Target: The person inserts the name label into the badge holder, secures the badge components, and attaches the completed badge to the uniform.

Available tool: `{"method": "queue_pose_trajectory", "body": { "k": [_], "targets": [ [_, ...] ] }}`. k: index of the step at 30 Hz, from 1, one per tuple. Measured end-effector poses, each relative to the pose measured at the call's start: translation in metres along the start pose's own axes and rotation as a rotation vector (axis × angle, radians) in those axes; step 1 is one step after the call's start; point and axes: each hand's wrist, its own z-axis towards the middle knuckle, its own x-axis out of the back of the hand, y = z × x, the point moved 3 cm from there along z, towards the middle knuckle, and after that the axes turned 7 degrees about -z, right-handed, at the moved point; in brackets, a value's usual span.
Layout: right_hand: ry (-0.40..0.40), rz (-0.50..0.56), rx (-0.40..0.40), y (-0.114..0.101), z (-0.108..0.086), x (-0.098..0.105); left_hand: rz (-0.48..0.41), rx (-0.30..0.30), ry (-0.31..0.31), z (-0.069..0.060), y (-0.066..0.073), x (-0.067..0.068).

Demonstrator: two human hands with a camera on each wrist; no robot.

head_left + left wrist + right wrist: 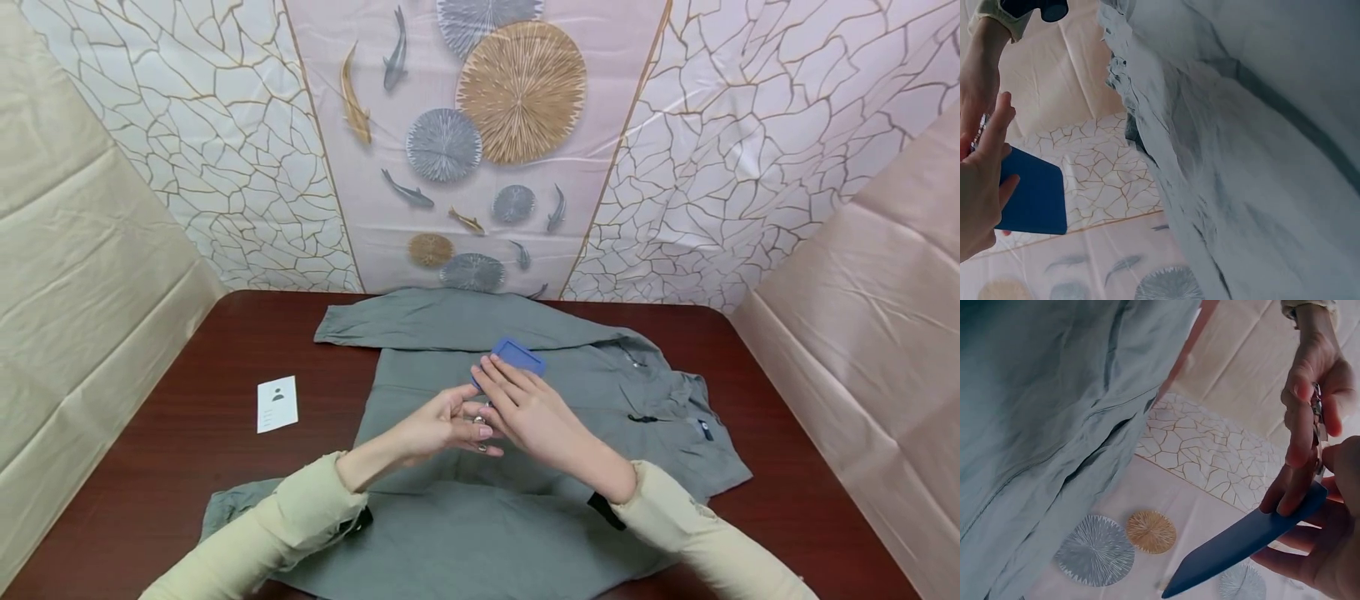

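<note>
Two bare hands meet on my head feed, above a grey shirt (517, 508) spread across a dark red worktop (187, 417). Between them is a blue card holder (520, 357), its far part jutting towards one o'clock past the fingertips of the right hand (536, 417). That hand's grip is narrow, pinching the blue card holder near its clip end. The left hand (438, 425) comes in from eight o'clock, its grip drawn to a pinch on a metal clip (1317, 419), as best I can judge where the fingers overlap. A white card (277, 405) with a person icon lies at nine o'clock from the hands, touched by neither.

To handle the clip well, I would steady the blue card holder with the right hand and let the left thumb do the fine work. A hard tug could twist it loose, so I'd use light, straight pressure, clear of the cloth.
</note>
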Motion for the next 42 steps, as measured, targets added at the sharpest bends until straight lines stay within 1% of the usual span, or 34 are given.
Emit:
{"method": "queue_pose_trajectory", "body": {
  "k": [3,6,9,13,21,27,31,33,35,38,40,42],
  "targets": [
    [0.037,-0.070,0.024,-0.002,-0.001,-0.002,0.038,-0.022,0.011,0.000,-0.001,-0.001],
    [0.050,-0.095,0.031,-0.003,-0.002,-0.004,0.069,-0.037,0.023,-0.001,-0.002,-0.001],
    [0.047,-0.085,0.029,-0.003,-0.002,-0.005,0.083,-0.041,0.034,-0.001,-0.003,0.000],
    [0.052,-0.072,0.030,-0.003,-0.001,-0.007,0.090,-0.037,0.031,-0.001,-0.006,0.001],
    [0.111,-0.030,0.039,-0.003,0.000,-0.012,0.110,-0.053,0.007,-0.002,-0.009,0.002],
    [0.123,0.008,0.010,-0.004,-0.002,-0.015,0.125,-0.064,-0.002,-0.002,-0.011,0.003],
    [0.148,0.039,-0.007,-0.004,-0.002,-0.016,0.145,-0.059,0.009,-0.002,-0.011,0.003],
    [0.159,0.107,-0.054,-0.002,-0.002,-0.016,0.156,-0.059,-0.002,-0.002,-0.012,0.001],
    [0.178,0.157,-0.083,0.000,-0.002,-0.015,0.154,-0.065,-0.030,-0.002,-0.012,-0.001],
    [0.209,0.230,-0.106,0.002,-0.003,-0.010,0.142,-0.082,-0.092,-0.004,-0.012,-0.005],
    [0.206,0.240,-0.097,0.002,-0.003,-0.005,0.145,-0.093,-0.113,-0.004,-0.010,-0.006],
    [0.178,0.287,-0.109,0.004,-0.004,-0.002,0.153,-0.095,-0.123,-0.004,-0.006,-0.006]
  ]
}}
